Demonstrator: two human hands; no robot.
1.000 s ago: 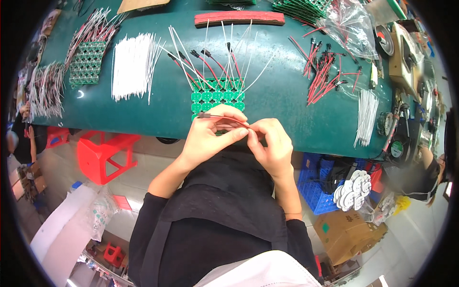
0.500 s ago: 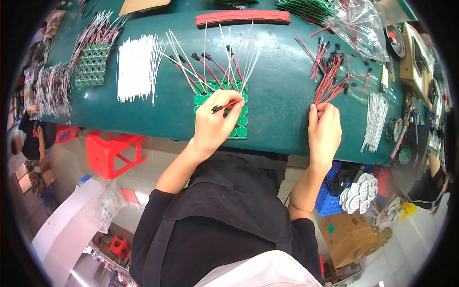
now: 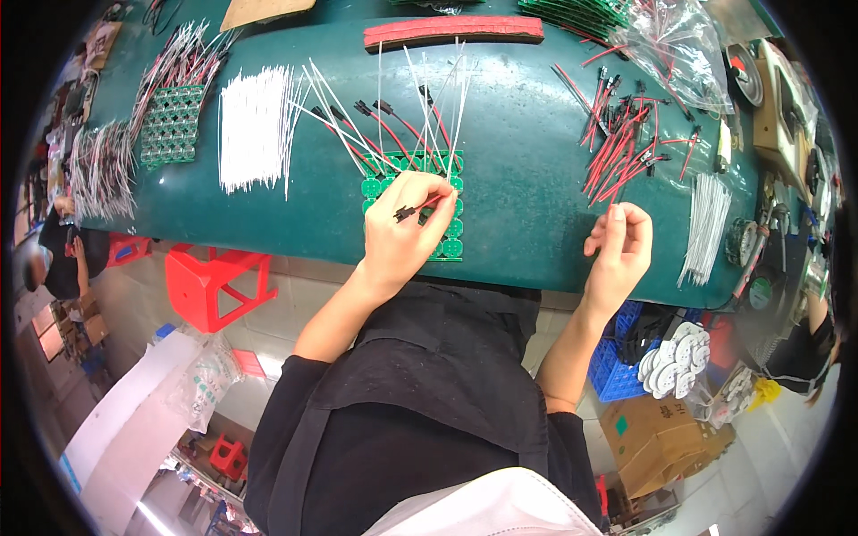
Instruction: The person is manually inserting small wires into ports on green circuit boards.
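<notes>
My left hand point(image 3: 404, 223) is closed in a pinch over a green circuit board panel point(image 3: 452, 247). Between its fingers is a short red wire with a black connector point(image 3: 405, 213), the connector pointing left. White wires point(image 3: 382, 98) and red wires with black connectors point(image 3: 396, 127) stand up from the panel's far edge; the hand hides the panel's middle. At the right, my right hand point(image 3: 623, 255) has thumb and forefinger together at the near end of a red wire point(image 3: 618, 191), by the pile of red connector wires point(image 3: 612, 161).
Left of the panel lies a thick bundle of white wires point(image 3: 257, 129); beyond it are wired boards point(image 3: 170, 125). A smaller white wire bundle point(image 3: 706, 223) lies at the far right. A red bar point(image 3: 453, 32) and a plastic bag point(image 3: 675, 58) are at the back.
My right hand has drawn slightly back and to the right from the pile's near end, and the red wires there have shifted. My left hand stays almost in place with its wire.
</notes>
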